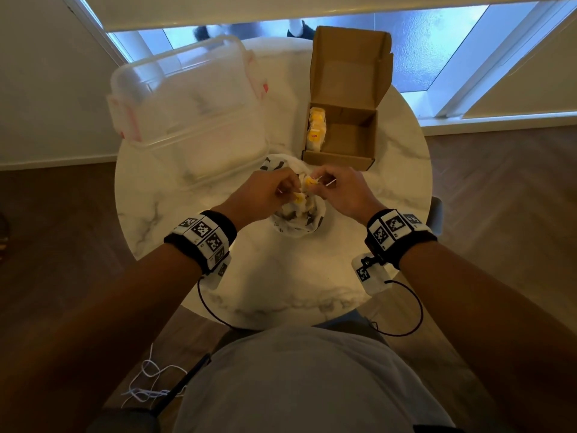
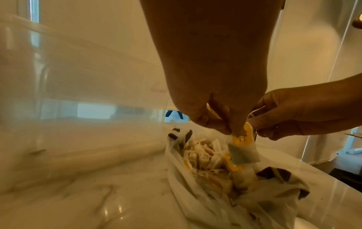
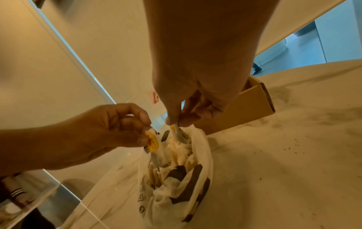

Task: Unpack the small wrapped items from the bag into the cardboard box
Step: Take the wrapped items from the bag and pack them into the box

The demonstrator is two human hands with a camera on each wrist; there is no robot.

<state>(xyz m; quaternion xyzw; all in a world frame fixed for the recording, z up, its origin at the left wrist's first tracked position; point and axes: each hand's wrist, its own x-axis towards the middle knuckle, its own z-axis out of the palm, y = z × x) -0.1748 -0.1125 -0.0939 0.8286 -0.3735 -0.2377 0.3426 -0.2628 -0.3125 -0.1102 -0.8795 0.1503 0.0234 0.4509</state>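
Note:
A white bag with dark print (image 1: 296, 225) (image 2: 215, 193) (image 3: 176, 186) lies open on the table, full of small white-and-yellow wrapped items. My left hand (image 1: 265, 192) (image 2: 225, 124) (image 3: 117, 128) pinches one wrapped item (image 2: 242, 147) (image 3: 153, 143) by its yellow end, just above the bag's mouth. My right hand (image 1: 340, 189) (image 3: 182, 119) (image 2: 284, 122) pinches another wrapped item (image 3: 179, 133) that hangs into the bag. The cardboard box (image 1: 340, 135) (image 3: 245, 108) stands open beyond the bag, with several wrapped items (image 1: 317, 129) lined up along its left wall.
A clear plastic container with a lid (image 1: 187, 107) (image 2: 68, 108) stands at the table's far left, close to my left hand. The round marble table (image 1: 281, 276) has bare surface in front of the bag. Crumbs dot the tabletop (image 3: 293, 147) to the right.

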